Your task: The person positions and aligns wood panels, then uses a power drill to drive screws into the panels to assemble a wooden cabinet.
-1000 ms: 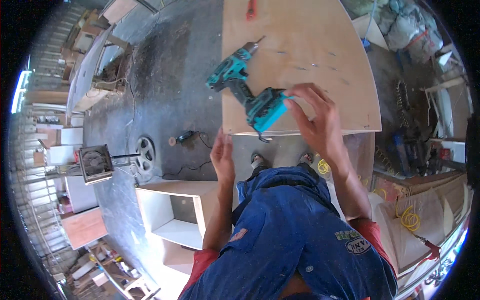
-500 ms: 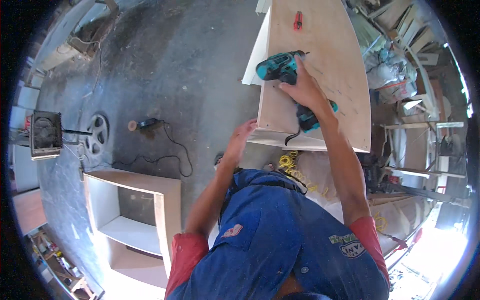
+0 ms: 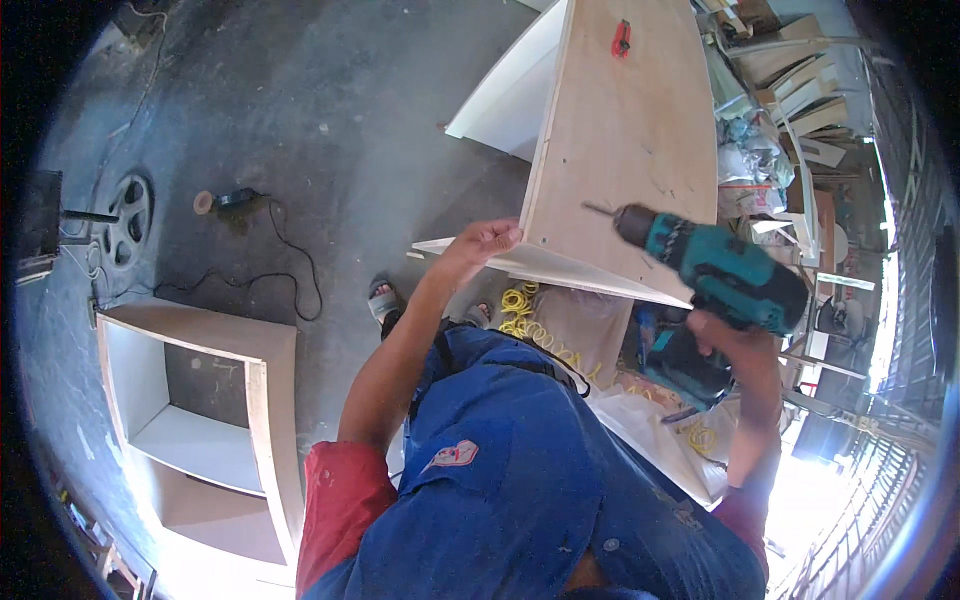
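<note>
My right hand (image 3: 738,345) is closed round the handle of a teal and black cordless drill (image 3: 740,270), raised off the wooden cabinet (image 3: 635,150) at the right. The drill's bit points left, over the cabinet's plywood panel. My left hand (image 3: 482,245) grips the near left corner of that panel, with its fingers curled at the edge. Part of its grip is hidden behind the fingers. Small dark screw heads or holes dot the panel near its edge. Toward the panel's far end lies a red utility knife (image 3: 621,38).
A second open wooden cabinet (image 3: 275,400) stands on the floor at the lower left. Beyond it lie an angle grinder (image 3: 238,198) with its black cord and a wheel-shaped base (image 3: 130,220). A coiled yellow hose (image 3: 520,315) lies by my feet. Bags (image 3: 750,160) and offcuts crowd the right.
My right hand has lifted the drill off the panel and brought it toward me and to the right. My left hand stays at the corner, its fingers now more curled.
</note>
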`<state>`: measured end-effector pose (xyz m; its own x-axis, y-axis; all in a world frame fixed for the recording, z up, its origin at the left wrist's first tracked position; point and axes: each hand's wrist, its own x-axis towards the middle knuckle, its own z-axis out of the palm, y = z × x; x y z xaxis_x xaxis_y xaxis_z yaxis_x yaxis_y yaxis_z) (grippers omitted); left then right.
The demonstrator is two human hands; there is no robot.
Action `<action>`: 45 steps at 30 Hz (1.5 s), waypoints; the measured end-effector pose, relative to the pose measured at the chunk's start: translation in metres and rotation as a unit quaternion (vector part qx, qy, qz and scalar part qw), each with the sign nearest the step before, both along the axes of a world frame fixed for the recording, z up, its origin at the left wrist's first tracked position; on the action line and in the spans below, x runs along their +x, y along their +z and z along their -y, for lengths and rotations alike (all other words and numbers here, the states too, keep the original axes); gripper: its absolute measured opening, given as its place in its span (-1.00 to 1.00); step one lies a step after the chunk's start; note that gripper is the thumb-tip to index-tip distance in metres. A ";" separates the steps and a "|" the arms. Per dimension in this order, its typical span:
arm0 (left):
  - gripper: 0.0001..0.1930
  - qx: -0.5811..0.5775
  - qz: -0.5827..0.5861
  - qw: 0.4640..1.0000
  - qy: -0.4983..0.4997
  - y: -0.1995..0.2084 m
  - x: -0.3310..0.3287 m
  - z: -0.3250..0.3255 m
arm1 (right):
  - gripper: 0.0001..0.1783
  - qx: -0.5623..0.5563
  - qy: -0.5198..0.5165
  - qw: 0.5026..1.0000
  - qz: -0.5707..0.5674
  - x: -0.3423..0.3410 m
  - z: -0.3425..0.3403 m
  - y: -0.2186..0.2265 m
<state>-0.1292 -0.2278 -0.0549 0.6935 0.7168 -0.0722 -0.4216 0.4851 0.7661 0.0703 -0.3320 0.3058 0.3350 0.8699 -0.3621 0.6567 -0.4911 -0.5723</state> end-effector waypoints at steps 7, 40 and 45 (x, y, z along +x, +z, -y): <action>-0.54 -0.013 0.024 1.000 0.001 0.002 -0.001 -0.002 | -0.59 -0.120 0.036 0.992 0.026 0.006 -0.002 -0.030; -0.47 -0.061 0.001 0.996 -0.059 0.020 -0.012 -0.014 | -0.56 -0.159 0.221 0.957 0.095 -0.027 -0.072 -0.011; -0.46 -0.059 -0.015 0.996 -0.062 0.024 -0.014 -0.016 | -0.58 -0.179 0.236 0.947 0.126 -0.022 -0.070 -0.003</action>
<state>-0.1428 -0.2113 -0.0314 0.7721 0.6115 -0.1730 -0.3314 0.6197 0.7115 0.0484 -0.2622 0.3025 0.0552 0.7811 -0.6220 0.9448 -0.2423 -0.2204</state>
